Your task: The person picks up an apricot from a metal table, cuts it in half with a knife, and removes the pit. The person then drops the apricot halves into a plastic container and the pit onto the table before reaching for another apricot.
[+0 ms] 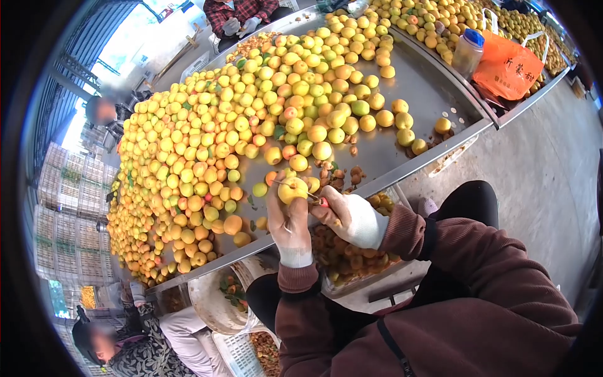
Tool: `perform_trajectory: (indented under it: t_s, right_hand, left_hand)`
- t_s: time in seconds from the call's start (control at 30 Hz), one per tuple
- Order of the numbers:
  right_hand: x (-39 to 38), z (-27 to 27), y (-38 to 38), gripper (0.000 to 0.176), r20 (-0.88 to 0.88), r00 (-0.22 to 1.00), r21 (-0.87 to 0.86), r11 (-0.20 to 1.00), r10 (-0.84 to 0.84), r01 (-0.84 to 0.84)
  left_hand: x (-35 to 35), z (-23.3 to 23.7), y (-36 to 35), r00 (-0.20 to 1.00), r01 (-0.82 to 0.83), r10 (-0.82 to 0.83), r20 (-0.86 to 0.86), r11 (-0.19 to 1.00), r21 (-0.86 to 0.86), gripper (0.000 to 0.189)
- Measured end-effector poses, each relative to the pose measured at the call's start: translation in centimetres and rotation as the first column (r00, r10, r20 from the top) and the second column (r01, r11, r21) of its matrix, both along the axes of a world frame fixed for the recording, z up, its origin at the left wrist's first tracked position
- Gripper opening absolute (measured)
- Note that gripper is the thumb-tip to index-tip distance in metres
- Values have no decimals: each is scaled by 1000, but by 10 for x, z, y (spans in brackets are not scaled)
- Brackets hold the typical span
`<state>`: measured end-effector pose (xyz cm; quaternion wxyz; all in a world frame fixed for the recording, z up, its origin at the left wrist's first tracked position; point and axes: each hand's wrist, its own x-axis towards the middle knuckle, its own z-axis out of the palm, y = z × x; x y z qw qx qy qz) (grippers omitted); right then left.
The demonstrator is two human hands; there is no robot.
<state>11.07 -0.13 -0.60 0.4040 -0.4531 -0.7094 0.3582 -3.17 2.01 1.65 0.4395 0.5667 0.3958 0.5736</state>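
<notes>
My left hand (290, 231), in a white glove, has its fingers closed around a yellow apricot (293, 189) above the table's front edge. My right hand (353, 217), also gloved, grips a small tool with a red handle (323, 202). A thin metal part of the tool reaches to the right side of the held apricot; its tip is hidden. Just beyond my hands, a large heap of apricots (207, 138) covers much of the metal table (418, 81). Brown scraps (342, 179) lie beside the held fruit.
Below the table edge stand a crate of cut fruit (352, 257), a white bucket (210, 301) and a white basket (235, 355). An orange bag (505, 66) and a blue-lidded jar (468, 53) sit at upper right. Other people (110, 342) are around the table.
</notes>
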Motion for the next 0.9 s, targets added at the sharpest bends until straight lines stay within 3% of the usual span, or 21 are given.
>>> perform_trajectory:
  t_s: [0.03, 0.07, 0.13, 0.17, 0.2, 0.27, 0.3, 0.33, 0.4, 0.43, 0.53, 0.6, 0.63, 0.67, 0.7, 0.73, 0.8, 0.83, 0.87, 0.9]
  right_hand:
    - [-4, -1, 1, 45, 22, 999, 55, 998, -44, 43]
    - [-7, 1, 2, 44, 45, 995, 111, 990, -89, 83]
    - [-5, 2, 5, 39, 73, 992, 101, 990, -102, 95]
    - [-4, -4, 6, 36, 45, 996, 49, 996, -75, 72]
    - [-4, -7, 8, 33, 15, 999, -1, 999, -46, 46]
    - [-9, -9, 10, 31, -29, 996, 65, 994, -86, 88]
    - [-11, -9, 11, 29, -76, 990, 126, 983, -123, 132]
    - [-11, -7, 11, 29, -78, 990, 127, 984, -118, 127]
    - [-10, -4, 10, 27, 49, 995, 87, 993, -85, 80]
    - [-10, -3, 10, 27, 47, 996, 80, 994, -82, 78]
    - [-10, -4, 14, 27, 165, 979, -3, 992, -121, 124]
    - [-12, -15, 19, 28, -19, 994, -30, 994, -105, 104]
    - [-12, -10, 21, 30, -131, 987, 33, 995, -91, 96]
    - [-11, -4, 20, 30, -130, 988, 37, 995, -82, 88]
    - [-9, 2, 17, 31, -46, 994, 36, 994, -100, 102]
    - [-7, 3, 13, 33, 37, 992, 31, 992, -120, 119]
    - [-7, -3, 13, 35, 108, 985, 51, 991, -132, 127]
    - [-8, -3, 11, 35, 73, 986, 47, 988, -151, 148]
    - [-8, -1, 11, 34, 37, 985, 45, 985, -167, 166]
    - [-8, 1, 13, 34, 38, 986, 51, 986, -160, 158]
  left_hand:
    - [4, 2, -3, 995, -9, 15, 103, 999, -54, 63]
    - [5, 1, -4, 995, -6, 12, 102, 998, -58, 63]
    - [8, -1, -4, 841, 246, -101, 531, 946, -210, 58]
    - [-1, -7, 2, 795, 403, -198, 574, 879, -255, 51]
    - [-1, -11, 2, 795, 403, -200, 573, 879, -254, 51]
    - [7, -7, 6, 955, 81, -2, 296, 964, -254, 48]
    - [6, -7, 11, 985, 7, 16, 171, 991, -132, 47]
    - [10, -2, 10, 985, 1, 21, 169, 991, -130, 47]
    - [21, 11, 3, 901, -14, 112, 419, 973, -229, 50]
    - [13, 0, 5, 889, 62, 84, 450, 952, -301, 53]
    - [7, -11, 14, 881, 150, 39, 472, 922, -357, 57]
    - [8, -5, 12, 898, 117, 60, 435, 922, -369, 54]
    - [8, -9, 16, 968, 24, 28, 250, 979, -204, 52]
    - [7, -12, 19, 998, -35, 36, 51, 999, -19, 51]
    - [4, -15, 18, 997, -41, 41, 64, 999, 8, 33]
    - [3, -17, 16, 997, -44, 44, 63, 999, 2, 33]
    - [3, -19, 12, 933, 144, -39, 358, 952, -271, 42]
    - [4, -21, 11, 894, 210, -50, 445, 925, -317, 39]
    - [2, -25, 14, 893, 206, -47, 447, 928, -312, 39]
    - [-1, -32, 18, 949, 109, -13, 315, 952, -288, 38]
